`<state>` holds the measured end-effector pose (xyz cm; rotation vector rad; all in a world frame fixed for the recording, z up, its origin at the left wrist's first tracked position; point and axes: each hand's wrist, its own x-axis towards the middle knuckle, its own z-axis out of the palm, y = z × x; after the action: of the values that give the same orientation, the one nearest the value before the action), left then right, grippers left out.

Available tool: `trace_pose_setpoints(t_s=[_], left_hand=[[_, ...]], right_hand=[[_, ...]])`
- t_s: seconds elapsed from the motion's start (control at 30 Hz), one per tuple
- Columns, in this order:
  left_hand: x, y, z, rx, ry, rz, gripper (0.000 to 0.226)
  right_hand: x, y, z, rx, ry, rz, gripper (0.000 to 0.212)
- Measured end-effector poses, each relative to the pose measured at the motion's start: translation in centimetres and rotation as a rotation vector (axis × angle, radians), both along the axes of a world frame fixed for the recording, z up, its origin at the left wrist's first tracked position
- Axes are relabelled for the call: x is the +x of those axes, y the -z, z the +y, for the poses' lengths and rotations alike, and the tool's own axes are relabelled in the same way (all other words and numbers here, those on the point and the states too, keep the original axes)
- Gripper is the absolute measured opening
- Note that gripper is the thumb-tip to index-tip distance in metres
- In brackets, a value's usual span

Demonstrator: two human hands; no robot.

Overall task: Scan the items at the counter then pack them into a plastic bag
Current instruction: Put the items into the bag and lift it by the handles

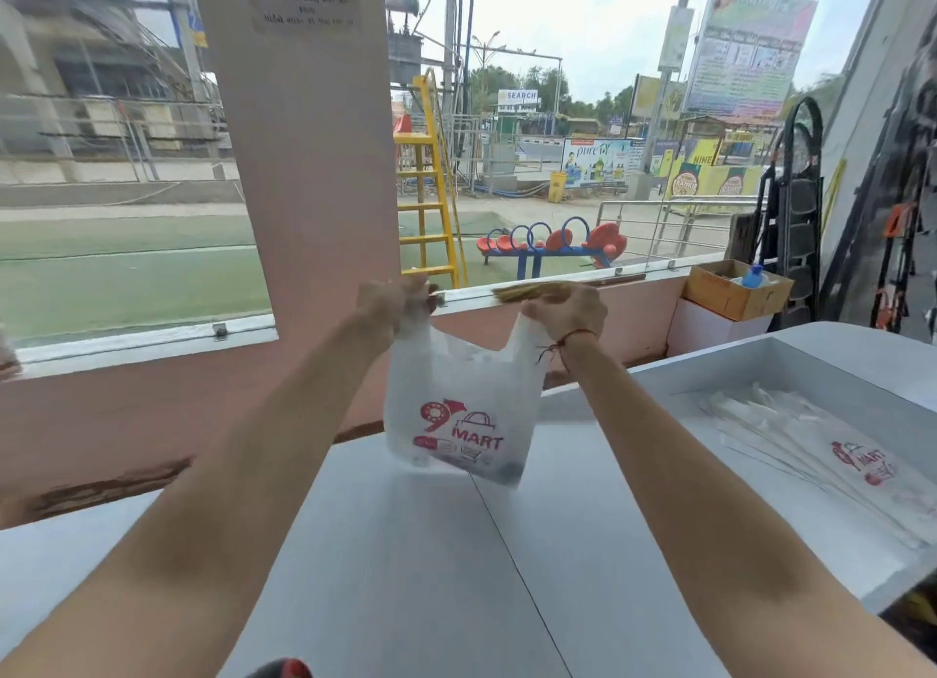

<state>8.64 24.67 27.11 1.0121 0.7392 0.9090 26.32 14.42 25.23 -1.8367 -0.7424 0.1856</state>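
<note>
A white plastic bag (459,413) with a red "9 MART" print hangs above the white counter (405,550), held up by both handles. My left hand (393,302) is closed on the left handle. My right hand (568,312) grips the right handle, and a thin yellowish item sticks out leftward from its fingers. Something dark shows through the bag's bottom right corner. The bag's lower edge hovers just over the counter.
A recessed tray (760,368) at the right holds a stack of flat bags (821,449) with the same print. A cardboard box (735,289) with a blue-capped bottle stands at the back right. A pink wall and window ledge (152,332) run behind the counter.
</note>
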Motion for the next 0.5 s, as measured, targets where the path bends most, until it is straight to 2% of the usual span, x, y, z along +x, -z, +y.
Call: trace_pose_setpoints(t_s=[0.03,0.1,0.13,0.2,0.33,0.43,0.5], left_hand=[[0.0,-2.5,0.1,0.081,0.009,-0.031,0.015],[-0.5,-7.7,0.3,0.31,-0.028,0.028,0.042],[-0.7,-9.7,0.5,0.404,-0.053,0.068,0.047],[-1.3,-13.1,1.1,0.518,-0.125,0.113,0.035],[-3.0,-16.1,3.6,0.636,-0.396,0.126,0.009],[-3.9,-15.8,4.4,0.576,-0.443,0.1,0.01],[-4.4,-14.3,4.8,0.58,-0.482,0.179,0.034]], right_hand=[[0.3,-2.6,0.3,0.055,-0.024,-0.037,0.031],[0.6,-7.7,0.9,0.218,-0.073,-0.134,0.025],[0.9,-9.7,1.1,0.274,-0.103,-0.18,0.025],[1.3,-13.4,1.9,0.373,-0.194,-0.217,0.026],[2.0,-17.7,3.9,0.461,-0.332,-0.237,0.023],[1.7,-17.8,5.6,0.464,-0.341,-0.251,0.021],[1.2,-16.7,6.5,0.38,-0.361,-0.285,0.018]])
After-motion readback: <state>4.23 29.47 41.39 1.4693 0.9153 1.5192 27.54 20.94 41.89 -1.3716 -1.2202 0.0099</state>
